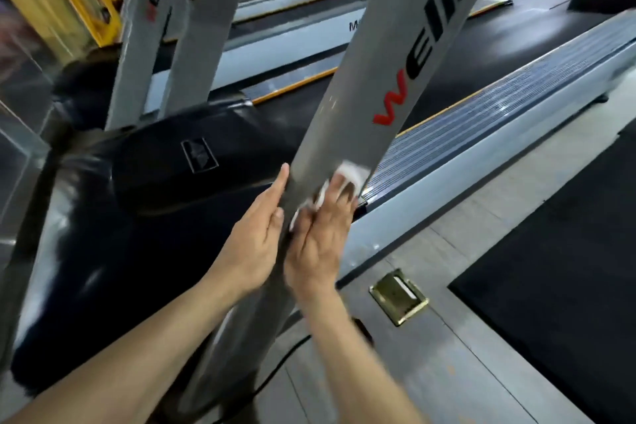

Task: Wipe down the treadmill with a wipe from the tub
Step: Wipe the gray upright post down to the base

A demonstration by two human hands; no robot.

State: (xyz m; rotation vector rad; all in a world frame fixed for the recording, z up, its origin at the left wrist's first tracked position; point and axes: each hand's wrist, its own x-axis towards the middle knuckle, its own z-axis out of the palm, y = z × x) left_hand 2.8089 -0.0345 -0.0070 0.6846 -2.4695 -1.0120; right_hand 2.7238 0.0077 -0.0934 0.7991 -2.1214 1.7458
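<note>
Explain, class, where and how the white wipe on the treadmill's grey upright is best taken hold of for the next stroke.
Probably best not pinched at all: the wipe lies flat against the grey upright, so press its middle under flat fingers, coming from the outer face as the right hand does. The post's broad, flat, slanted face suits a spread palm, while the left hand rests on the opposite edge.

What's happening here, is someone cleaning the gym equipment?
Yes. A person is wiping a treadmill's slanted silver upright post, low down near the deck. The right hand presses a white wipe flat against the post's face, while the left hand rests with straight fingers along the post's left edge. The black motor cover lies to the left and the ribbed side rail to the right. No tub of wipes is in view.
</note>
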